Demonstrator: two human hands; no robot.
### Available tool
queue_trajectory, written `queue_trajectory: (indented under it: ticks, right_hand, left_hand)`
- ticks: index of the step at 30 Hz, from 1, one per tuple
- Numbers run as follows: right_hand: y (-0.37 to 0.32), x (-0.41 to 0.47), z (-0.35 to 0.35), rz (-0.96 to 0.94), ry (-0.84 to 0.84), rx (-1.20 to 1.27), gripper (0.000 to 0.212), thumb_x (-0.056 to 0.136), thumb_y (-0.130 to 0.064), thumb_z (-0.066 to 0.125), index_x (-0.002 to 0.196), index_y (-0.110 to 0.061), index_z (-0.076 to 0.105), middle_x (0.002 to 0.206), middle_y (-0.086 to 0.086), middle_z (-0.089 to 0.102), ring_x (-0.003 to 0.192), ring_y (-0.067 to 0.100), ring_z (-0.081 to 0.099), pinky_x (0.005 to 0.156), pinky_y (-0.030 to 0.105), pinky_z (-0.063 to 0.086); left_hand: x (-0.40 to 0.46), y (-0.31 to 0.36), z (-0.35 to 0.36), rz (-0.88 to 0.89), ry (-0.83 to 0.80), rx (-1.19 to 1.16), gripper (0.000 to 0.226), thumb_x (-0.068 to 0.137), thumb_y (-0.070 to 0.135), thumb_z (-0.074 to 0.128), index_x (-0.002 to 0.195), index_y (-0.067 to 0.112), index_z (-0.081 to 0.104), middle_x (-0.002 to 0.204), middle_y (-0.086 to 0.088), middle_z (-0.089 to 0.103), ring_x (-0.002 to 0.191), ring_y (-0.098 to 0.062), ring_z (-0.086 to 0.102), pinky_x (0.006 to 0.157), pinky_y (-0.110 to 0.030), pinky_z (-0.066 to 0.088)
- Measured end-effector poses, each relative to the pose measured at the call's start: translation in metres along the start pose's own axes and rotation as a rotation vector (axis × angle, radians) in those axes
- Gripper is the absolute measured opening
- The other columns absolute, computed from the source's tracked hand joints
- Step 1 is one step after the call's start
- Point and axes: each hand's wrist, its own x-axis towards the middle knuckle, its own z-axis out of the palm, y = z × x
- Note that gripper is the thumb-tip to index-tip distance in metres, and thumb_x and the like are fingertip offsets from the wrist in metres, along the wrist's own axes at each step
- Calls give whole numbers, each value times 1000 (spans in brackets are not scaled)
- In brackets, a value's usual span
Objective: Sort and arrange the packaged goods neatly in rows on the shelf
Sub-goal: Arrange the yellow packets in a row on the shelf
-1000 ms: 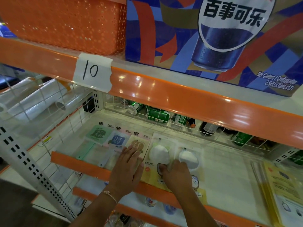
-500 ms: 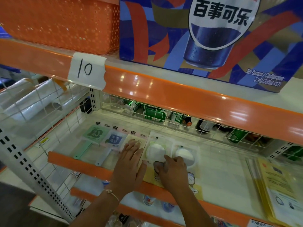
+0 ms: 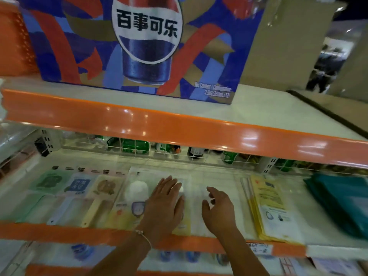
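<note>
Two bare hands worked the white shelf (image 3: 219,174): left hand (image 3: 165,206) pressed flat, fingers straight, on the clear-fronted white puff packet (image 3: 137,190); right hand (image 3: 218,208) beside it hovered loosely curled, empty.

a white metal shelving unit with glossy orange front strips (image 3: 179,126) fills the view, ceiling light glinting off the strips. a large blue, red and white printed cardboard drinks carton (image 3: 139,46) stands on the upper shelf beside an orange perforated plastic basket (image 3: 14,42). a white wire grid (image 3: 159,154) backs the lower shelf.
</note>
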Motion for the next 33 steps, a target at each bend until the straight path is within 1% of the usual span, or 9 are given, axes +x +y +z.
queue_trajectory:
  ticks: [4,8,14,16,20,24,29,31,33]
  right_hand:
    - [54,6,-52,96,96,-29,41,88,-25,64,128,-15,60,113,8,64,100,21,61,86,31,51]
    - [107,10,-97,249,164,-132,45,86,-35,63,128,-17,60,116,11,66,103,31,61,88,37,51]
    - [162,18,-142,489,51,-266,77,78,-64,62,142,-27,40,136,7,48,124,31,45,102,41,40]
    - [175,21,-148,490,-7,-222,88,72,-64,70,143,-23,38,135,8,47,124,30,45,103,39,40]
    - [194,30,-152,463,-67,-48,101,60,-59,83,142,-18,41,130,9,50,118,26,51,99,34,44]
    - [203,39,-158,443,-106,-2,109,50,-61,86,140,-17,44,125,10,56,110,26,58,92,34,50]
    - [211,48,-163,432,-157,69,106,48,-58,88,138,-20,45,119,7,62,102,22,62,81,30,51]
    - [214,52,-165,449,-158,133,101,54,-50,90,138,-20,44,119,6,64,102,21,63,75,25,48]
    - [215,54,-167,470,-136,217,88,64,-39,88,138,-20,44,105,3,69,92,18,66,71,26,50]
  left_hand:
    - [23,62,35,72,-117,9,51,99,41,29,120,10,64,123,-8,64,123,-24,55,109,-39,34]
    - [41,113,71,107,-224,-7,49,94,41,36,118,9,65,118,-8,66,118,-27,59,104,-41,40]
    - [57,173,106,163,-388,36,79,85,52,1,143,14,38,147,-3,40,140,-19,28,117,-25,8]
    - [60,186,117,152,-428,50,77,86,52,0,143,15,37,147,-2,39,139,-18,27,117,-26,9]
    - [63,200,133,88,-476,80,52,101,44,20,144,17,34,149,0,35,141,-16,23,118,-28,13]
    - [62,205,137,59,-462,106,50,101,43,22,142,18,36,147,1,37,139,-16,25,117,-26,15]
    - [60,203,144,13,-434,113,53,99,46,21,141,19,40,144,2,41,138,-16,28,116,-27,21]
    - [58,203,145,15,-411,111,56,98,48,18,139,19,42,142,2,43,137,-16,30,115,-27,23]
    - [58,204,144,8,-395,104,54,99,46,21,140,19,41,143,2,42,137,-16,29,116,-27,21]
